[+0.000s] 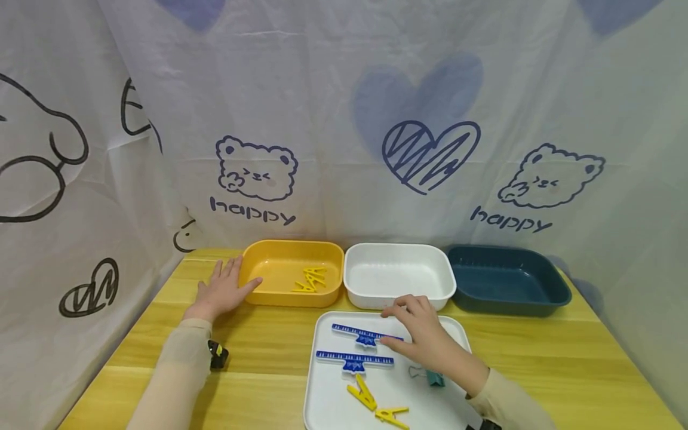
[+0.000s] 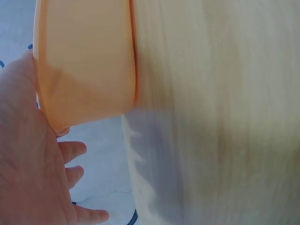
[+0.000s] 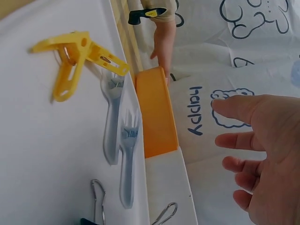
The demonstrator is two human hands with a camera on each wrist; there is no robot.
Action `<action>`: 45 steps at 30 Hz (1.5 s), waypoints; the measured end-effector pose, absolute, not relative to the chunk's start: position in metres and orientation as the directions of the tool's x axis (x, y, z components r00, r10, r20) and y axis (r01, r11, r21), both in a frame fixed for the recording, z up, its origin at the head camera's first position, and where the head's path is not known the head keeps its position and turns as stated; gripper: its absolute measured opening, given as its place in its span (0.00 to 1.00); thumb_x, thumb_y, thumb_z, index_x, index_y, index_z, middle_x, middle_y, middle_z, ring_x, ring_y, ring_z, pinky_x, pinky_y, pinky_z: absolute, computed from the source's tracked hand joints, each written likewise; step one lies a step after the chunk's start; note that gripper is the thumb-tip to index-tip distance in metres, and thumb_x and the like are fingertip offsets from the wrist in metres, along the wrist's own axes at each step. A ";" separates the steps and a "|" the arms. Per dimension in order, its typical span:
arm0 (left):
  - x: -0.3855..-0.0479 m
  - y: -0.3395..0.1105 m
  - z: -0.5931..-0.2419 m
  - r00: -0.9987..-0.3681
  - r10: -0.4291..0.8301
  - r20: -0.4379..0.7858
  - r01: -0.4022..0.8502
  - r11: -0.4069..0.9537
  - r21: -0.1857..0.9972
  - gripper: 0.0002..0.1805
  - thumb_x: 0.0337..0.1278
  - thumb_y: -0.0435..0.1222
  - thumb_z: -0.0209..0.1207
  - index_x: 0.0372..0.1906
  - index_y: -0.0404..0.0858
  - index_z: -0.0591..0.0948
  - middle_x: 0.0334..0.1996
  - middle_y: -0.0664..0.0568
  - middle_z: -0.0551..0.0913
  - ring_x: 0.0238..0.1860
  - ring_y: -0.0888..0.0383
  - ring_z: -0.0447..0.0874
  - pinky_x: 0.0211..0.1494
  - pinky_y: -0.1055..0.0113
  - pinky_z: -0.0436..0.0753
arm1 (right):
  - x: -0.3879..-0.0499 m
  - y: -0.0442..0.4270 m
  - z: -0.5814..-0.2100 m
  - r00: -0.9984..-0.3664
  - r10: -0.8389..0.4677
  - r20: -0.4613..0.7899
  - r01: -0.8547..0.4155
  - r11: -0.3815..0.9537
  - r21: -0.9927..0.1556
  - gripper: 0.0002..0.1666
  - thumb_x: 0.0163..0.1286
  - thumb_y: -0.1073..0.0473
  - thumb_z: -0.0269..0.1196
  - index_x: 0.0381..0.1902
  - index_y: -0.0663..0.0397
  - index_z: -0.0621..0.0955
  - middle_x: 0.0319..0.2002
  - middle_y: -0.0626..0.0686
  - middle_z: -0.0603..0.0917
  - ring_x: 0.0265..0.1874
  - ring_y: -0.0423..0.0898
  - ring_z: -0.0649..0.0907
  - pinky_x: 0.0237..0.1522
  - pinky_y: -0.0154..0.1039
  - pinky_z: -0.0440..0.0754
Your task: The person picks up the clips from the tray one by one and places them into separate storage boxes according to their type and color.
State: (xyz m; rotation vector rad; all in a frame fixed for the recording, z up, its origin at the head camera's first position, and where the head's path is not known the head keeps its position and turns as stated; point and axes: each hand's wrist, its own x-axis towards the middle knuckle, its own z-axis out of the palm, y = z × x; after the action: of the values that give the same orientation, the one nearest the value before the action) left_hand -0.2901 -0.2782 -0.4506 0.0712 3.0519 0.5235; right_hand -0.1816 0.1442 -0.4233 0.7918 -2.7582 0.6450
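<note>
My left hand (image 1: 223, 289) rests against the left end of the yellow bin (image 1: 292, 300), fingers spread and thumb along the rim. In the left wrist view, the palm and fingers lie beside the bin wall (image 2: 89, 70). My right hand (image 1: 430, 340) hovers over the white tray (image 1: 317, 412), fingers loosely bent and holding nothing. Below it lie two blue ruler clips (image 1: 353, 362) and a teal binder clip (image 1: 434, 378), partly covered by the hand. Nearer me on the tray are two yellow clothespins (image 1: 362, 394), also seen as yellow clothespins (image 3: 75, 51) in the right wrist view.
Several yellow clothespins (image 1: 312, 279) lie in the yellow bin. To its right stand a white bin (image 1: 398, 297) and a dark blue bin (image 1: 507, 304), both with nothing visible inside. A printed curtain (image 1: 333, 119) hangs behind the wooden table (image 1: 258, 370).
</note>
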 end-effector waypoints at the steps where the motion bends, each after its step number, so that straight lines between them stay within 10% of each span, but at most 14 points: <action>1: -0.290 -0.278 -0.450 -0.998 0.052 -0.030 0.040 0.945 0.326 0.53 0.64 0.69 0.38 0.78 0.35 0.41 0.77 0.31 0.42 0.77 0.31 0.33 0.65 0.20 0.40 | -0.181 0.145 -0.424 -0.833 -0.461 0.305 -0.549 0.757 -0.356 0.20 0.59 0.47 0.71 0.48 0.40 0.79 0.49 0.47 0.74 0.49 0.46 0.67 0.51 0.47 0.68; 15: -0.291 -0.278 -0.451 -0.998 0.059 -0.015 0.052 0.951 0.305 0.53 0.64 0.69 0.38 0.78 0.35 0.42 0.77 0.31 0.41 0.77 0.32 0.32 0.68 0.23 0.38 | -0.169 0.154 -0.440 -0.829 -0.535 0.163 -0.545 0.706 -0.451 0.20 0.59 0.43 0.70 0.47 0.38 0.80 0.51 0.41 0.71 0.56 0.45 0.65 0.56 0.51 0.70; 45: -0.292 -0.280 -0.454 -0.998 0.060 -0.025 0.049 0.949 0.313 0.55 0.61 0.72 0.35 0.78 0.36 0.41 0.77 0.31 0.42 0.77 0.32 0.32 0.66 0.21 0.40 | -0.162 0.154 -0.460 -0.620 -0.784 -0.034 -0.729 0.591 -0.345 0.21 0.49 0.31 0.71 0.39 0.25 0.79 0.53 0.37 0.72 0.54 0.39 0.65 0.54 0.40 0.67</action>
State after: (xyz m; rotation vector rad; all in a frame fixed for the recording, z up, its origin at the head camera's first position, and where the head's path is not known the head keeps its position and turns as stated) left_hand -0.2924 -0.2796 -0.4542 0.0863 3.0673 0.4912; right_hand -0.1618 0.1541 -0.4604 1.4236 -2.9626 0.5028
